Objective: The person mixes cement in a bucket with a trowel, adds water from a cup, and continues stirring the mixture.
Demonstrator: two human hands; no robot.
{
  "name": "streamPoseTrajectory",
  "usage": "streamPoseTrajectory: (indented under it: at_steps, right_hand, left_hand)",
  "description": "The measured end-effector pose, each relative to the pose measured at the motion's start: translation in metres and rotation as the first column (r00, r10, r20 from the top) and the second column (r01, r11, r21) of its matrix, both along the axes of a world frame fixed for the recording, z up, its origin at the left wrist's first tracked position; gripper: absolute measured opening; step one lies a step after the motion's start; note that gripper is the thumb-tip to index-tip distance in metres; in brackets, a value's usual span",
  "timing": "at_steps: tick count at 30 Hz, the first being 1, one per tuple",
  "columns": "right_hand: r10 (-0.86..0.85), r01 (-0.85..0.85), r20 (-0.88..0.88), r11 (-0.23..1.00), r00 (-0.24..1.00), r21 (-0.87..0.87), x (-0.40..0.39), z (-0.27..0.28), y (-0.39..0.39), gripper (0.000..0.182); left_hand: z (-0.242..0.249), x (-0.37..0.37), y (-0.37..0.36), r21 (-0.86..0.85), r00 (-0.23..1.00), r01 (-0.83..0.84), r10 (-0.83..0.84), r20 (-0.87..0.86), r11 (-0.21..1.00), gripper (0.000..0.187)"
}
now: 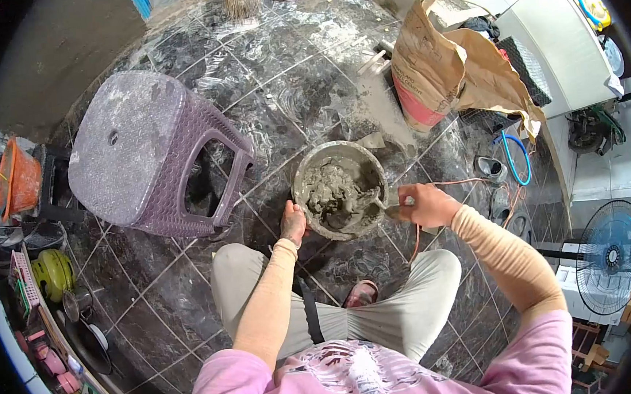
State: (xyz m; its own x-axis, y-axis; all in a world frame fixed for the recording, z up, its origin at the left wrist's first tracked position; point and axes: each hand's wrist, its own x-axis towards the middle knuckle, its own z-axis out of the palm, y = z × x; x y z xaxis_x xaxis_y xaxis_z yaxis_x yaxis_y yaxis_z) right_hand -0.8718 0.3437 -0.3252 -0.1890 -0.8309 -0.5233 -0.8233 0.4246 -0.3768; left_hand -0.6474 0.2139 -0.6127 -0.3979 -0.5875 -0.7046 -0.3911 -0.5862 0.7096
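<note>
A round bucket (298, 175) stands on the floor between my knees, with wet grey cement mix (329, 185) inside. My left hand (293, 223) grips the bucket's near left side. On the opposite side, my right hand (428, 205) is closed around the handle of a trowel (379, 202). The trowel's blade reaches over the rim into the mix and is mostly buried there, so its shape is hidden.
A dusty purple plastic stool (125, 148) stands at left. An open paper cement sack (427, 72) is at upper right, with spilled grey powder (383, 112) beside it. An orange cord (461, 182) crosses the floor near a blue hose (515, 157). A fan (612, 257) is at far right.
</note>
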Motion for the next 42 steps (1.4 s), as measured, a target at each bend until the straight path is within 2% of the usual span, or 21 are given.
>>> streamPoseTrajectory:
  at_steps: [3, 8, 9, 11, 12, 15, 17, 18, 21, 23, 25, 27, 28, 29, 31, 32, 33, 35, 37, 39, 42]
  right_hand:
    - [0.248, -0.21, -0.076, 0.92, 0.966, 0.331, 0.009, 0.004, -0.021, 0.029]
    - [0.352, -0.27, -0.146, 0.875, 0.925, 0.402, 0.027, -0.066, -0.041, 0.038]
    - [0.342, -0.262, -0.156, 0.885, 0.926, 0.384, 0.029, -0.082, -0.045, 0.039]
    - [0.288, -0.208, -0.149, 0.892, 0.946, 0.4, 0.032, -0.094, -0.05, 0.038]
    - [0.248, -0.17, -0.134, 0.887, 0.959, 0.429, 0.03, -0.093, -0.059, 0.037]
    - [0.068, -0.043, -0.053, 0.924, 0.996, 0.381, 0.009, -0.104, -0.052, 0.034]
    - [-0.163, 0.101, 0.094, 0.879, 0.982, 0.466, 0.002, -0.096, -0.049, 0.035]
    - [-0.469, 0.323, 0.274, 0.836, 0.839, 0.443, -0.001, -0.104, -0.038, 0.028]
    - [-0.815, 0.398, 0.432, 0.569, 0.385, 0.719, -0.019, -0.104, -0.023, 0.023]
    - [-0.89, 0.486, 0.395, 0.455, 0.228, 0.746, -0.004, -0.068, -0.023, 0.023]
    - [-0.905, 0.574, 0.41, 0.395, 0.11, 0.717, -0.003, -0.054, -0.011, 0.024]
    - [-0.843, 0.541, 0.433, 0.537, 0.319, 0.648, -0.009, -0.007, -0.011, 0.017]
    - [-0.719, 0.47, 0.399, 0.683, 0.569, 0.559, -0.006, 0.012, -0.016, 0.017]
    - [-0.54, 0.356, 0.332, 0.803, 0.773, 0.478, -0.001, 0.023, -0.02, 0.017]
    - [-0.084, 0.05, 0.161, 0.978, 0.983, 0.205, 0.005, 0.005, -0.016, 0.017]
    - [0.145, -0.146, 0.019, 0.985, 0.989, 0.091, 0.007, -0.003, -0.018, 0.017]
    - [0.234, -0.219, -0.003, 0.915, 0.972, 0.34, 0.017, 0.003, -0.036, 0.027]
    - [0.439, -0.322, -0.174, 0.828, 0.881, 0.459, 0.041, -0.025, -0.041, 0.035]
    - [0.432, -0.311, -0.17, 0.824, 0.886, 0.474, 0.054, -0.054, -0.049, 0.041]
    - [0.365, -0.254, -0.161, 0.845, 0.917, 0.471, 0.053, -0.076, -0.053, 0.044]
    - [0.182, -0.106, -0.149, 0.903, 0.972, 0.416, 0.032, -0.109, -0.048, 0.044]
  left_hand:
    - [0.008, 0.0, 0.002, 0.003, 1.0, -0.002, 0.002, 0.004, 1.0, 0.049]
    - [-0.054, -0.001, 0.01, -0.27, 0.998, -0.06, 0.066, 0.013, 0.961, 0.047]
    - [-0.03, 0.0, 0.007, -0.15, 1.0, -0.013, 0.016, 0.018, 0.989, 0.047]
    - [0.058, -0.006, -0.004, 0.104, 0.996, 0.093, -0.094, 0.006, 0.99, 0.045]
    - [0.066, -0.006, -0.002, 0.139, 1.0, 0.025, -0.024, -0.012, 0.99, 0.04]
    - [0.009, -0.005, -0.001, -0.448, 0.962, 0.189, -0.074, 0.262, 0.874, 0.038]
    - [0.012, -0.008, -0.029, -0.41, 0.96, 0.269, -0.206, 0.192, 0.871, 0.045]
    - [0.013, -0.011, -0.038, -0.43, 0.957, 0.283, -0.225, 0.181, 0.858, 0.046]
    - [0.029, -0.017, -0.07, -0.506, 0.904, 0.42, -0.399, 0.156, 0.754, 0.036]
    - [0.02, -0.024, -0.087, -0.465, 0.834, 0.539, -0.522, 0.178, 0.702, 0.031]
    - [0.023, -0.026, -0.088, -0.496, 0.86, 0.493, -0.488, 0.151, 0.715, 0.03]
    - [0.026, -0.023, -0.082, -0.527, 0.875, 0.461, -0.465, 0.136, 0.714, 0.03]
    - [0.027, -0.024, -0.082, -0.55, 0.881, 0.447, -0.455, 0.131, 0.706, 0.03]
    - [0.029, -0.024, -0.083, -0.573, 0.886, 0.433, -0.446, 0.128, 0.696, 0.03]
    - [0.037, -0.023, -0.075, -0.559, 0.906, 0.416, -0.376, 0.193, 0.717, 0.036]
    - [0.038, -0.021, -0.066, -0.56, 0.936, 0.35, -0.304, 0.176, 0.751, 0.037]
    - [0.038, -0.018, -0.057, -0.557, 0.96, 0.28, -0.23, 0.16, 0.781, 0.039]
    - [0.04, -0.01, -0.04, -0.308, 0.937, 0.201, -0.091, 0.337, 0.93, 0.047]
    - [0.032, 0.002, -0.017, -0.039, 0.984, 0.138, -0.132, 0.119, 0.99, 0.047]
    - [0.066, 0.003, 0.005, 0.117, 0.995, -0.045, 0.034, 0.095, 0.992, 0.045]
    - [0.017, 0.002, 0.004, 0.151, 0.997, -0.08, 0.081, -0.004, 0.985, 0.047]
